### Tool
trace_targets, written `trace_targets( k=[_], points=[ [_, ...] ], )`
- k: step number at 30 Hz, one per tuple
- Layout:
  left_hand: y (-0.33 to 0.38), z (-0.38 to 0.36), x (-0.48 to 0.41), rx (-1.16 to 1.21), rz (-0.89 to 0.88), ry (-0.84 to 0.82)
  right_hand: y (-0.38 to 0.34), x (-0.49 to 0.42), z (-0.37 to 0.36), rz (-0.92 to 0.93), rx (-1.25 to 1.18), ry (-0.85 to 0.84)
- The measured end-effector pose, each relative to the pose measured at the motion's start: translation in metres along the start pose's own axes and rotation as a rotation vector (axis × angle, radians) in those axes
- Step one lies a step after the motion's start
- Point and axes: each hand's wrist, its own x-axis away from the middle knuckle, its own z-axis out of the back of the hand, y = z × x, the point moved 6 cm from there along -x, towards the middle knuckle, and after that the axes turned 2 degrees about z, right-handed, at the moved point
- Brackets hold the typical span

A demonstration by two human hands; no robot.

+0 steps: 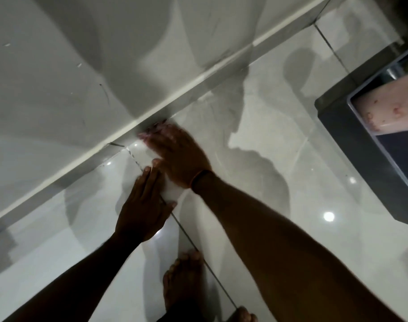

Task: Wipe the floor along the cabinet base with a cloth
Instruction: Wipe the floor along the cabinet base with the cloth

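A glossy pale tiled floor [256,159] fills most of the view, crossed by dark grout lines and dotted with bright light reflections. The far left is taken up by a light cabinet front [59,77], whose pale base strip [175,94] runs diagonally from near left to far right where it meets the floor. A dark box-like object [351,145] with a pinkish patterned panel is seen at the right edge; what it is cannot be told.

Two bare forearms are stretched out from the near edge. The right hand [179,156] is laid flat, fingers spread and blurred, with its fingertips right at the base strip. A thin band [199,178] is worn at the right wrist. The left hand [142,208] is pressed flat, fingers together, just near of the right hand and touching it. A white cloth [169,191] is seen only as a pale patch under and between the two hands, on the floor just beside the cabinet base; its edges are hard to tell from the tile. Bare toes [184,275] are seen near the bottom edge.
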Motion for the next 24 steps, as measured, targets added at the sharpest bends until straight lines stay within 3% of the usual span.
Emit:
trace_targets(
  k=[4, 7, 12, 15, 17, 19, 22, 24],
  points=[
    [0.002, 0.004, 0.001, 0.06, 0.024, 0.031, 0.061, 0.01, 0.021, -0.3, 0.025, 0.119],
    [0.001, 0.002, 0.001, 0.074, 0.042, -0.008, 0.055, 0.012, 0.026, -0.478, -0.042, 0.126],
    [0.001, 0.007, 0.002, 0.112, 0.033, -0.004, -0.02, 0.008, 0.001, -0.149, -0.059, -0.043],
    [0.002, 0.007, 0.002, 0.128, 0.046, -0.01, -0.013, 0.005, 0.002, -0.042, -0.006, -0.018],
    [0.001, 0.007, 0.001, 0.132, 0.045, -0.008, 0.021, 0.004, 0.013, 0.004, 0.053, 0.043],
    [0.0, 0.007, 0.002, 0.115, 0.036, -0.002, 0.081, 0.005, 0.034, -0.064, 0.077, 0.177],
    [0.002, 0.006, 0.002, 0.121, 0.039, 0.013, 0.191, 0.009, 0.077, -0.35, 0.183, 0.292],
    [0.002, 0.005, 0.001, 0.126, 0.03, 0.021, 0.25, 0.012, 0.107, -0.551, 0.192, 0.28]
  ],
)
